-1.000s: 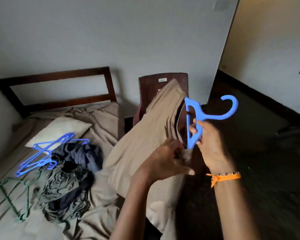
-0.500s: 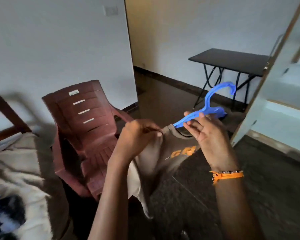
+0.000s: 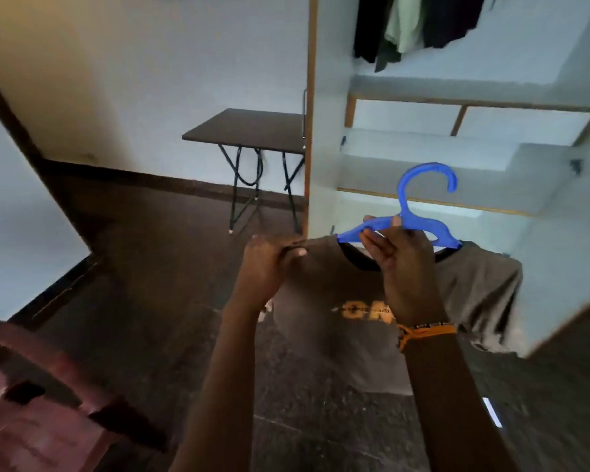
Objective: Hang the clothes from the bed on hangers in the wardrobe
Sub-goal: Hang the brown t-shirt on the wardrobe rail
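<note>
Reaching forward from the bottom of the view, both bare forearms rise side by side toward the open wardrobe (image 3: 327, 137). The right hand (image 3: 402, 260) is raised with its back to the camera and an orange wristband (image 3: 426, 330) on the wrist; the left hand (image 3: 269, 264) sits slightly lower and to the left, knuckles up.

Orange lettering runs across the chest of the brown T-shirt (image 3: 324, 335), but it is blurred and partly covered by the right wrist, so it cannot be read.

The right fingers are curled around the body of the blue hanger (image 3: 406, 226) just below its hook, which points upward in front of the wardrobe's lower shelves. The left fingers and thumb pinch the shirt's shoulder fabric at the hanger's left tip. The shirt hangs from the hanger, its dark collar around the hanger's middle, held in the air in front of the wardrobe opening.

Dark and pale green clothes (image 3: 413, 22) hang at the wardrobe's top edge. A dark folding table (image 3: 246, 129) stands against the wall left of the wardrobe, and a maroon plastic chair (image 3: 31, 403) fills the lower left corner.
</note>
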### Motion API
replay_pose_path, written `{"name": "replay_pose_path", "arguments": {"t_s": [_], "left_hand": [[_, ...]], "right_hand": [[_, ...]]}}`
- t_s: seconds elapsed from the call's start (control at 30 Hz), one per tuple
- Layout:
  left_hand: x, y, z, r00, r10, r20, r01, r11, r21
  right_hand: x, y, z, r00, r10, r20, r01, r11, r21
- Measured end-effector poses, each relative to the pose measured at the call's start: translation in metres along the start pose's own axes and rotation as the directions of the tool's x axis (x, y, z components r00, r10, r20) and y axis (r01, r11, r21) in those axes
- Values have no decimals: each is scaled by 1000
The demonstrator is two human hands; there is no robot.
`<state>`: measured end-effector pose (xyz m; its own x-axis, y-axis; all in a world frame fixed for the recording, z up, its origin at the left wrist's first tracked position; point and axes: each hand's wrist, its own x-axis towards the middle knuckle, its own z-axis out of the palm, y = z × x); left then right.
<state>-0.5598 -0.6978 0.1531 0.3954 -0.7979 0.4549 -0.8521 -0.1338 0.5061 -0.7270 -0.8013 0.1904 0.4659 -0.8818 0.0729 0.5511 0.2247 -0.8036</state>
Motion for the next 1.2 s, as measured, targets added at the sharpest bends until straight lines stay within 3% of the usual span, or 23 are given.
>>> {"name": "replay_pose_path", "arguments": {"t_s": [0.13, 0.2, 0.33, 0.43, 0.53, 0.57, 0.6, 0.63, 0.67, 0.7, 0.73, 0.77, 0.83, 0.97, 1.03, 1.1, 1.2], "left_hand": [[68, 3, 65, 1000, -13, 0, 13, 996, 83], [103, 19, 93, 1000, 4, 5, -4, 999, 39], [160, 100, 165, 969, 240, 60, -241, 971, 4], [211, 131, 223, 962, 268, 62, -269, 963, 9], [276, 139, 265, 968, 218, 128, -224, 974, 35], [299, 143, 277, 970, 200, 139, -206, 978, 35], [323, 148, 286, 972, 190, 141, -197, 980, 37], [346, 152, 294, 973, 190, 127, -196, 980, 35], [367, 157, 301, 977, 185, 109, -188, 982, 17], [388, 161, 306, 980, 182, 77, -182, 983, -10], [409, 166, 311, 983, 179, 51, -177, 983, -41], [428, 168, 315, 983, 179, 28, -177, 982, -61], [464, 171, 323, 984, 181, 0, -180, 981, -65], [536, 170, 340, 991, 133, 8, -132, 988, -84], [575, 174, 348, 988, 146, 42, -138, 977, -161], [612, 179, 355, 980, 194, 42, -176, 948, -264], [673, 181, 372, 966, 258, 22, -240, 923, -302]], "right_hand": [[47, -26, -46, 992, -77, -102, 79, 997, 14], [72, -29, -66, 982, -101, -159, 107, 994, 31], [132, -36, -103, 961, -135, -240, 138, 990, -5], [182, -58, -138, 969, -121, -216, 116, 993, -35], [224, -99, -182, 992, -36, -123, 6, 971, -237], [237, -116, -200, 988, -85, -129, 36, 938, -344], [252, -132, -220, 961, -234, -146, 134, 859, -495], [269, -147, -244, 889, -442, -119, 246, 680, -691], [288, -160, -269, 796, -604, -15, 285, 397, -873], [307, -171, -291, 739, -663, 116, 245, 105, -964], [327, -179, -311, 737, -645, 201, 173, -108, -979], [346, -185, -329, 757, -611, 230, 117, -220, -968], [378, -195, -354, 766, -606, 214, 30, -298, -954], [441, -215, -378, 763, -612, 208, 15, -305, -952], [478, -230, -383, 712, -666, 222, -15, -331, -944], [517, -245, -382, 666, -699, 260, 5, -344, -939], [579, -273, -383, 670, -648, 362, 137, -371, -918]]}}
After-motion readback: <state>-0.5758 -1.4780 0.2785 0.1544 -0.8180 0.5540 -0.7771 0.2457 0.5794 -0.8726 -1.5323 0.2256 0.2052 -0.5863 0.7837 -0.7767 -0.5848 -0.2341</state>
